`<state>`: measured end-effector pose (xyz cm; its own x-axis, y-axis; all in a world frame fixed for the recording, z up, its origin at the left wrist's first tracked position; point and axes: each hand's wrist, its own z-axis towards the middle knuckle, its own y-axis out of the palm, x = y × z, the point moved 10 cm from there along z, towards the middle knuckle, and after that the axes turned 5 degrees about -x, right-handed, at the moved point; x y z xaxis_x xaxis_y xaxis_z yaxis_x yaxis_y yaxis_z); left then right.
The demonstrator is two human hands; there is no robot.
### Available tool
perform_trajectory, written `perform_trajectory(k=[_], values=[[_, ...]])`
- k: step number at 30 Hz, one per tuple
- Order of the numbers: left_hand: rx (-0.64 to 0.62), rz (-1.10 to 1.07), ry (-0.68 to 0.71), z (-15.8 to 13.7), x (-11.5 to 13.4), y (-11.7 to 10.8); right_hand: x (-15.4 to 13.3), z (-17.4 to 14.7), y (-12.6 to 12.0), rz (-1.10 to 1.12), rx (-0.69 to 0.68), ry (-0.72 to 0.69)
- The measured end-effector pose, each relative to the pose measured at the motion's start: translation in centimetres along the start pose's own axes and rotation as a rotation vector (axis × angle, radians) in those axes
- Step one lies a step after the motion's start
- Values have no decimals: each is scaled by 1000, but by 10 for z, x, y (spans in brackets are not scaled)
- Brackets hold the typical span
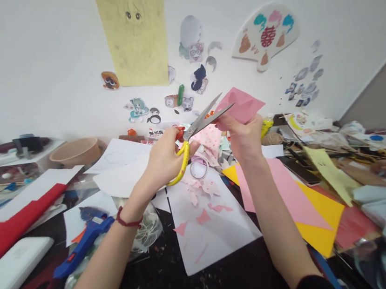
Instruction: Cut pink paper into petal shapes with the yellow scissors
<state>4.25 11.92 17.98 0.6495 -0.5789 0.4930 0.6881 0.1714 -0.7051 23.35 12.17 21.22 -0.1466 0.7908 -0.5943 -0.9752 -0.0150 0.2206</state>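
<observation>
Below the hands, pink scraps litter a white sheet, so some cutting looks done! Up now: left hand curled round the scissors, blades parted; right hand closed, pinching the pink paper just beyond its thumb, its far edges apparently uncut. How much remains, I can't tell.

One camera is looking out from the person's head, facing forward and down over a dark desk and toward a white wall, which is filling the upper part of the frame. It is sitting close: the forearms are showing large at the lower left and lower right, the left hand and right hand are appearing smaller around the centre, and the view is spanning wide to both sides
</observation>
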Motion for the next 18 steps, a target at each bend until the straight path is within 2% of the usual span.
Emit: perform_trajectory(k=[7, 12, 18], values=[[13, -10, -21, -5, 5, -4, -11, -9, 14, 4, -15, -35], [-24, -131, 9, -11, 14, -7, -25, -14, 23, -15, -58, -108], [-5, -144, -22, -16, 23, -16, -43, -19, 27, -1, -37, -195]])
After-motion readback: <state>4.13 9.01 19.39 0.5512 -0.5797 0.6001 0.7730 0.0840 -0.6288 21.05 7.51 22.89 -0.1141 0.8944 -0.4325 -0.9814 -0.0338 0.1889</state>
